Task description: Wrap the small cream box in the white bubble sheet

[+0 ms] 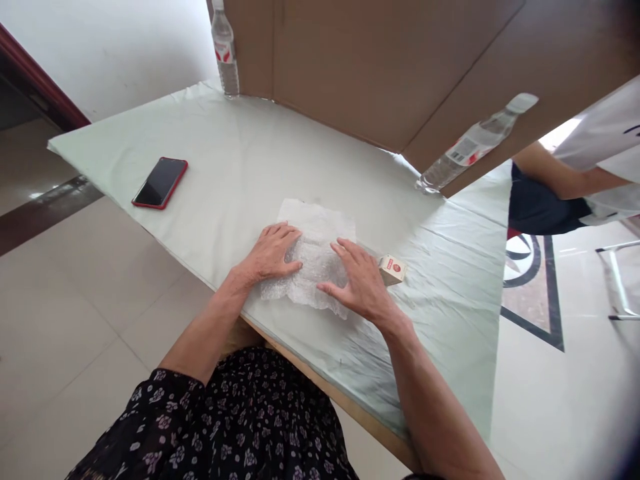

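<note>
A sheet of clear bubble wrap (315, 223) lies spread on the pale green tablecloth in front of me. On its left side rests my left hand (274, 253), fingers apart and thumb stretched toward the middle. My right hand (361, 279) is at the sheet's right side, its fingers spread and slightly curved, with nothing gripped. Just beyond that hand, to the right, stands a small cream-coloured box (393, 269) with red print, partly hidden by the hand.
A phone in a red case (161, 183) lies at the left. Brown cardboard panels (340, 67) stand at the back, with a water bottle (226, 53) at the left and another bottle (470, 148) at the right. Behind the panel, a person's arm (565, 173) shows.
</note>
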Demonstrator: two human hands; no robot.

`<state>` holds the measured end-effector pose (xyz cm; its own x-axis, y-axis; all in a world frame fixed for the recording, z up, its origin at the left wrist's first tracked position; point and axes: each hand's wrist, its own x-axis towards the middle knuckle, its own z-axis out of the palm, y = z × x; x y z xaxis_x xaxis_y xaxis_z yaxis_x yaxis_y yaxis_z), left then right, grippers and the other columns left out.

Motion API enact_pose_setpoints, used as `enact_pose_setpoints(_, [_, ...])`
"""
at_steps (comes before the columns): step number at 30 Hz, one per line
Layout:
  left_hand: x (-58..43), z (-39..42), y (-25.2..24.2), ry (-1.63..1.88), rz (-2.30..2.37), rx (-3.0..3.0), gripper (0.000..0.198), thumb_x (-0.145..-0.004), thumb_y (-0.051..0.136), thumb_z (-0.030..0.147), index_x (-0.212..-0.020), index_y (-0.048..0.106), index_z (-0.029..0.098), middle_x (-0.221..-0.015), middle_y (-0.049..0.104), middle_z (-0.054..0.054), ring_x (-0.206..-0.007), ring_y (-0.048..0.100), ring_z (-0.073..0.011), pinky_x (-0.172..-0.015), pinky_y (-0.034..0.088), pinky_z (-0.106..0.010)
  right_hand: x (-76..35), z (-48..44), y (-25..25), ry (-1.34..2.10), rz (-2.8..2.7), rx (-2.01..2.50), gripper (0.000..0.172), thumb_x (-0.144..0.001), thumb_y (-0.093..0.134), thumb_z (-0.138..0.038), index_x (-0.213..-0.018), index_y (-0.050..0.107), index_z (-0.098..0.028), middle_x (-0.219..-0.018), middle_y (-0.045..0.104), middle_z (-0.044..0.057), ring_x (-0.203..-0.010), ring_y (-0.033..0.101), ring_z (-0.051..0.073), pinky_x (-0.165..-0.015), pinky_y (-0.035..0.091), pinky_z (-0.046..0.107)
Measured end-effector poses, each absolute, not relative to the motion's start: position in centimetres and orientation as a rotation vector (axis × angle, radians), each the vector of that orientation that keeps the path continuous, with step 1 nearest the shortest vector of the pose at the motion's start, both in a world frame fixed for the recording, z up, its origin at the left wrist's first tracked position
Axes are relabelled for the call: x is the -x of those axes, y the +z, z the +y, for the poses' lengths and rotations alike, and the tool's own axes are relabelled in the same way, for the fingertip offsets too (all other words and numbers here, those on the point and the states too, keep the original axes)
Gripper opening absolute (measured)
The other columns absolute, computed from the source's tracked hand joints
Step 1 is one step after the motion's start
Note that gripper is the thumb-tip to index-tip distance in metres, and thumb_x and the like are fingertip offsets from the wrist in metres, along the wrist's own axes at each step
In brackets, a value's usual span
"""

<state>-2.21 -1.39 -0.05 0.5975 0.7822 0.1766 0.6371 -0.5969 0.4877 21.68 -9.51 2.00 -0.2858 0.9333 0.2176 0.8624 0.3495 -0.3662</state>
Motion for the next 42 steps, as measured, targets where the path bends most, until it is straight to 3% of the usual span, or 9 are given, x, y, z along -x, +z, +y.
enact_pose_setpoints(4, [2.4, -1.2, -0.2, 0.518, 1.17, -2.444, 0.063, -0.078, 0.068, 0.037, -0.137, 0.053, 0.017, -0.145, 0.053, -0.015, -0.145, 0.037, -0.0377, -0.12, 0.027, -0.051, -22.3, -9.4, -0.8, 0.354, -2.313, 1.666, 0.088, -0.08, 0.064, -0.068, -0.151, 0.041, -0.021, -0.157, 0.042, 0.02, -0.142, 0.041, 0.041, -0.111, 0.037, 0.06])
enact_pose_setpoints(10, [2.7, -1.2, 0.0, 0.516, 1.184, -2.429, 0.066, -0.078, 0.068, 0.038, -0.139, 0.051, 0.018, -0.147, 0.053, -0.014, -0.146, 0.036, -0.0362, -0.121, 0.028, -0.053, -23.2, -9.9, -2.5, 0.326, -2.32, 1.647, 0.091, -0.084, 0.055, -0.074, -0.155, 0.036, -0.02, -0.16, 0.038, 0.017, -0.146, 0.036, 0.04, -0.115, 0.034, 0.061])
enact_pose_setpoints(14, [3.0, -1.2, 0.4, 0.722, 1.122, -2.379, 0.06, -0.08, 0.064, 0.033, -0.138, 0.052, 0.019, -0.145, 0.055, -0.013, -0.142, 0.043, -0.031, -0.12, 0.032, -0.05, -23.1, -9.8, -2.6, 0.306, -2.314, 1.64, 0.092, -0.084, 0.054, -0.076, -0.155, 0.036, -0.02, -0.16, 0.038, 0.016, -0.146, 0.036, 0.04, -0.115, 0.034, 0.06])
enact_pose_setpoints(17, [3.5, -1.3, 0.4, 0.663, 1.039, -2.397, 0.058, -0.08, 0.064, 0.034, -0.136, 0.055, 0.019, -0.143, 0.057, -0.012, -0.137, 0.048, -0.0294, -0.118, 0.035, -0.048, -23.2, -9.7, -2.6, 0.303, -2.324, 1.635, 0.092, -0.083, 0.056, -0.074, -0.155, 0.036, -0.019, -0.161, 0.037, 0.017, -0.146, 0.036, 0.04, -0.116, 0.034, 0.06])
enact_pose_setpoints(23, [4.6, -1.6, 0.1, 0.282, 1.006, -2.49, 0.084, -0.077, 0.071, 0.051, -0.149, 0.042, 0.018, -0.16, 0.038, -0.014, -0.152, 0.027, -0.0323, -0.126, 0.018, -0.051, -23.9, -9.4, -2.3, 0.363, -2.384, 1.574, 0.1, -0.078, 0.061, -0.077, -0.155, 0.035, -0.018, -0.161, 0.036, 0.019, -0.147, 0.036, 0.04, -0.117, 0.034, 0.06])
enact_pose_setpoints(28, [5.3, -1.3, 0.6, 0.125, 0.993, -2.509, 0.09, -0.079, 0.068, 0.057, -0.155, 0.034, 0.02, -0.165, 0.03, -0.011, -0.155, 0.018, -0.0317, -0.126, 0.01, -0.051, -24.2, -9.1, -2.2, 0.392, -2.398, 1.55, 0.102, -0.076, 0.063, -0.077, -0.154, 0.037, -0.016, -0.16, 0.036, 0.021, -0.148, 0.035, 0.041, -0.117, 0.033, 0.062])
enact_pose_setpoints(33, [5.3, -1.2, 0.5, 0.105, 1.033, -2.512, 0.091, -0.079, 0.068, 0.06, -0.155, 0.035, 0.021, -0.166, 0.029, -0.011, -0.156, 0.018, -0.0323, -0.127, 0.008, -0.052, -24.3, -9.7, -1.1, 0.394, -2.389, 1.536, 0.091, -0.079, 0.066, -0.069, -0.151, 0.042, -0.019, -0.157, 0.042, 0.019, -0.145, 0.039, 0.039, -0.116, 0.036, 0.061])
enact_pose_setpoints(38, [5.2, -1.4, 0.3, 0.114, 1.033, -2.52, 0.091, -0.078, 0.068, 0.06, -0.154, 0.038, 0.022, -0.166, 0.029, -0.009, -0.156, 0.018, -0.0325, -0.127, 0.009, -0.051, -20.9, -8.5, 1.4, 0.224, -2.265, 1.54, 0.052, -0.098, 0.049, -0.045, -0.144, 0.05, -0.02, -0.147, 0.054, 0.015, -0.141, 0.046, 0.03, -0.116, 0.039, 0.053])
enact_pose_setpoints(42, [5.0, -1.4, 0.4, 0.106, 1.063, -2.53, 0.09, -0.078, 0.068, 0.06, -0.154, 0.038, 0.021, -0.166, 0.029, -0.01, -0.156, 0.018, -0.0324, -0.128, 0.008, -0.05, -18.1, -4.4, 2.2, 0.269, -2.449, 1.507, 0.048, -0.099, 0.046, -0.036, -0.143, 0.049, -0.019, -0.152, 0.05, 0.014, -0.143, 0.044, 0.028, -0.117, 0.038, 0.05])
